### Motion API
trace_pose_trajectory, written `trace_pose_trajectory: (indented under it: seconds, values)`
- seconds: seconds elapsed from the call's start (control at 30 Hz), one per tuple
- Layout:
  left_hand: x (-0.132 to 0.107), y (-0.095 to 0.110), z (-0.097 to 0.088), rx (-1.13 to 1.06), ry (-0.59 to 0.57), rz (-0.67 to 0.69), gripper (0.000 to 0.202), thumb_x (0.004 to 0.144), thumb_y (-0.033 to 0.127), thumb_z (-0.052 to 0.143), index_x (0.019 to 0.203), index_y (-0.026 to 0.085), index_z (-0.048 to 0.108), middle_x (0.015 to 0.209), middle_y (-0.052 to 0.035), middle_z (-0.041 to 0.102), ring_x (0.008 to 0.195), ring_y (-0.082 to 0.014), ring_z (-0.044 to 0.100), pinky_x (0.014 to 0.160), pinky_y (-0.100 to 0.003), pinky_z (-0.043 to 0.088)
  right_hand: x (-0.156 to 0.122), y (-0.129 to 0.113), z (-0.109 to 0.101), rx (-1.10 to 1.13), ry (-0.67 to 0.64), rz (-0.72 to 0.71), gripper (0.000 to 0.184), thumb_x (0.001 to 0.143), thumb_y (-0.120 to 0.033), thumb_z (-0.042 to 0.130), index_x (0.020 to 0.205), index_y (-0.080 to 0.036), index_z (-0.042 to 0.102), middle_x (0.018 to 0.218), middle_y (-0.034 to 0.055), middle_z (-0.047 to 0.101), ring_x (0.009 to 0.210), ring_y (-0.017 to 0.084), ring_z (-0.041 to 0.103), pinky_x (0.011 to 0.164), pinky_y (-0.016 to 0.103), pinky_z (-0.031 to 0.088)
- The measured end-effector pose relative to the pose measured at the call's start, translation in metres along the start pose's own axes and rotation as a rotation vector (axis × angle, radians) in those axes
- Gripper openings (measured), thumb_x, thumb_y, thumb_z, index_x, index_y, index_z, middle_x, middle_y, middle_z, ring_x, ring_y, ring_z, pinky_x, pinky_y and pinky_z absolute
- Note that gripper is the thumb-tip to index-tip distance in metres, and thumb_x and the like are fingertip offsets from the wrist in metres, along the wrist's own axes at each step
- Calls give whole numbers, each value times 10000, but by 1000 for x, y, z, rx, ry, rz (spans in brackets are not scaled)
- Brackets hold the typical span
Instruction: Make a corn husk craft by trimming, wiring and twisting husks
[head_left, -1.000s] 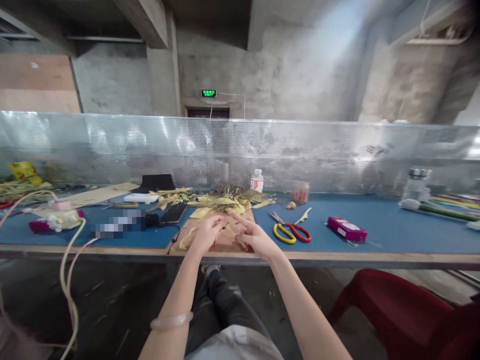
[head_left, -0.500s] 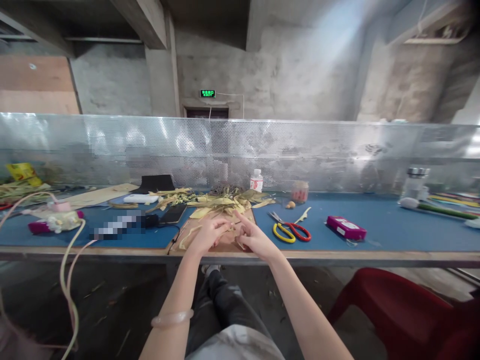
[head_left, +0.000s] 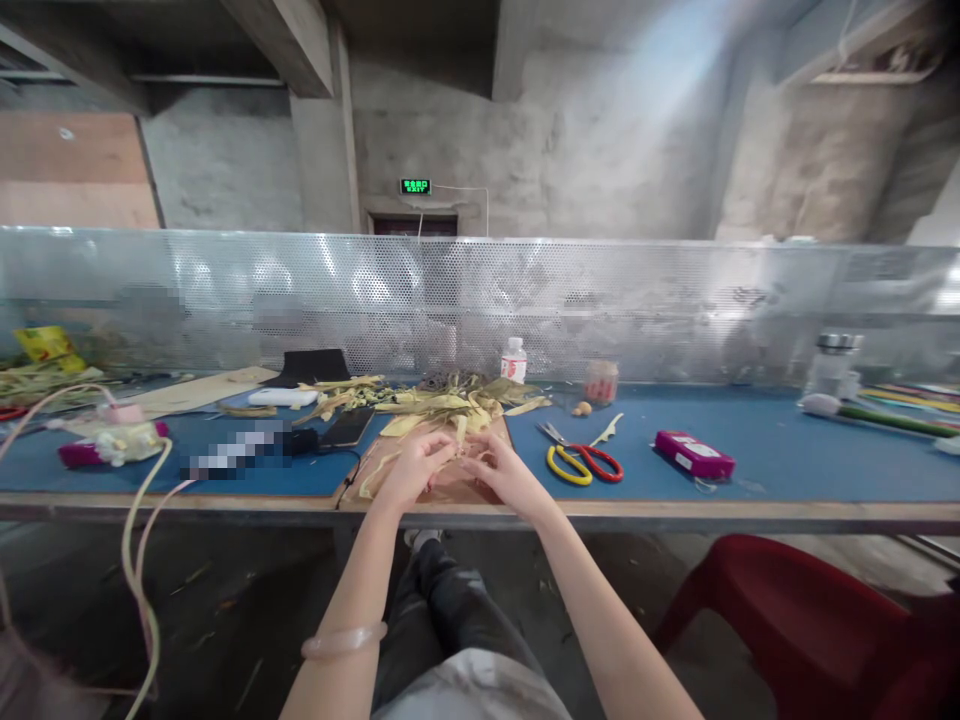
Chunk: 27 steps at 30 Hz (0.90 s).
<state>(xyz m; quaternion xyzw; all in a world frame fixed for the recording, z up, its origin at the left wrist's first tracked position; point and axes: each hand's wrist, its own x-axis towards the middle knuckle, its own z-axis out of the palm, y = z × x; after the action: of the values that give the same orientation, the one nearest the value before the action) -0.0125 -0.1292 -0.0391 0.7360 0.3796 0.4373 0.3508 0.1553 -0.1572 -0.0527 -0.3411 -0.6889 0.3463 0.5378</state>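
Note:
My left hand (head_left: 417, 472) and my right hand (head_left: 504, 476) meet fingertip to fingertip over a brown board (head_left: 450, 492) at the table's front edge. Both are closed in a pinch. Between them is a small pale strip of dried leaf, mostly covered by the fingers. A heap of dried yellow-green leaves (head_left: 442, 408) lies just beyond the hands. Beside the left hand, a thin pale strip (head_left: 371, 478) curls on the board. Right of my right hand rest scissors (head_left: 581, 465) with one yellow and one red handle, their blades parted.
A magenta box (head_left: 694, 455) and a cut pale piece (head_left: 607, 430) lie on the blue table at right. Behind stand a white bottle (head_left: 514, 360) and a jar (head_left: 601, 382). Cables (head_left: 131, 560) hang at left. A red chair (head_left: 795, 610) stands at lower right.
My right hand's forefinger, stretched out before, has bent down to join the thumb at the left fingertips. My left hand has barely moved.

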Motion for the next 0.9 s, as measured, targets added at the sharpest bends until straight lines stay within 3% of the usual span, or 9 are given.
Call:
trace_pose_trajectory:
  seconds: [0.1, 0.27, 0.37, 0.53, 0.77, 0.9]
  values:
    - [0, -1, 0, 24, 9, -2, 305, 767, 483, 525, 801, 186, 584, 425, 75, 349, 351, -65, 313, 364, -174, 229, 1, 1, 0, -150, 5, -28, 202, 793, -337, 551, 891, -169, 603, 732, -4, 557, 619, 115, 456, 591, 241, 368]
    - [1, -1, 1, 20, -16, -2, 302, 773, 481, 519, 785, 184, 575, 461, 70, 363, 354, -56, 317, 355, -164, 223, 0, 0, 1, -272, -20, -112, 147, 814, -286, 501, 758, -175, 579, 620, -28, 522, 604, 122, 455, 593, 236, 357]
    - [2, 0, 2, -8, -28, -7, 303, 776, 477, 520, 793, 179, 572, 479, 69, 359, 352, -51, 312, 350, -163, 213, 0, 2, 3, -323, -3, -152, 160, 828, -268, 464, 779, -177, 585, 674, -5, 578, 644, 139, 504, 624, 245, 378]
    - [2, 2, 5, -89, 22, -3, 307, 804, 480, 477, 785, 179, 537, 540, 53, 367, 379, -65, 347, 351, -178, 270, 2, 8, 8, -424, 70, -209, 231, 869, -235, 373, 963, -181, 577, 874, 60, 641, 825, 183, 570, 723, 274, 405]
    - [2, 4, 5, -49, 28, 55, 268, 832, 432, 463, 767, 176, 508, 590, 27, 454, 438, -75, 376, 381, -179, 311, -5, 1, 13, -597, 73, -227, 191, 893, -243, 366, 945, -192, 543, 757, 45, 637, 661, 172, 577, 616, 233, 375]
    - [3, 2, 5, -38, 58, 60, 253, 836, 428, 456, 776, 184, 481, 565, 47, 416, 416, -72, 350, 357, -171, 289, -8, 1, 16, -706, 113, -242, 190, 900, -253, 359, 910, -206, 543, 684, 22, 614, 608, 167, 568, 553, 216, 326]
